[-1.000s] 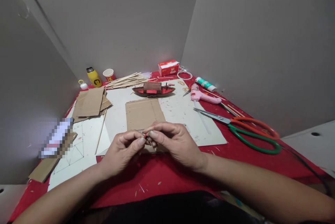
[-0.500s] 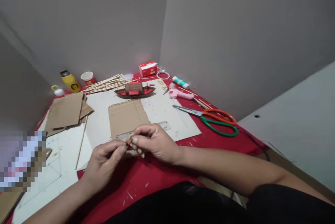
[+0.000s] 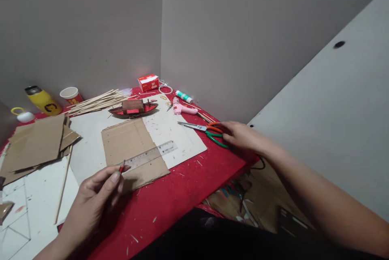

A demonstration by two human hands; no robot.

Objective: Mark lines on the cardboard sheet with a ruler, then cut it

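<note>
My left hand (image 3: 95, 195) pinches a small red and brown piece (image 3: 122, 167), mostly covered by the fingertips, above the near edge of the cardboard sheet. Over to the right, my right hand (image 3: 238, 135) has its fingers closed about the handles of the large scissors (image 3: 209, 130), one loop orange and one green. The scissors lie on the red tabletop, blades pointing left. A clear ruler (image 3: 148, 155) lies across the brown cardboard sheet (image 3: 130, 136). Behind that sits a small brown model boat (image 3: 133, 107) with red parts.
A pink glue gun (image 3: 182, 108) and a glue stick tube (image 3: 184, 96) lie beyond the scissors. Wooden sticks (image 3: 97, 101), a red box (image 3: 148, 82), a paper cup (image 3: 71, 95) and a yellow bottle (image 3: 43, 101) line the back. Stacked cardboard (image 3: 39, 142) is at left.
My right hand has left the small piece and moved right to the scissors' handles. My left hand keeps the piece. The view has turned to the right.
</note>
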